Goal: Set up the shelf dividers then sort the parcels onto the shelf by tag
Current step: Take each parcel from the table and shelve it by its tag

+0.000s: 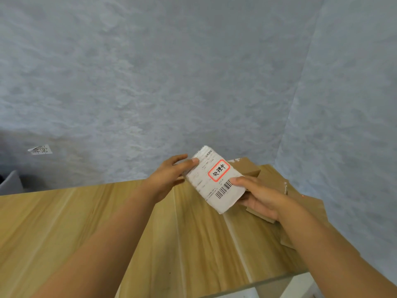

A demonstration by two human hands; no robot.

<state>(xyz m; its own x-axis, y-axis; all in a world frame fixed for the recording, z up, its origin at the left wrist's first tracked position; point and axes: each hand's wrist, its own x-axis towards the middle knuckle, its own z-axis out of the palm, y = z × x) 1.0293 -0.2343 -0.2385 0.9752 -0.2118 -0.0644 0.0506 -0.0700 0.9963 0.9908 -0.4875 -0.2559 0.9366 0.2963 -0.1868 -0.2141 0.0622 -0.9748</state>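
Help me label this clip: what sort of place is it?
Probably a small parcel-sorting or mailroom corner: a labelled white parcel in both hands, cardboard boxes on a wooden top, a paper tag on the wall.

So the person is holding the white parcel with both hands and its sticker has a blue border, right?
Not quite. The head view shows the sticker on the white parcel has a red border, not blue. The left hand and right hand do both hold it.
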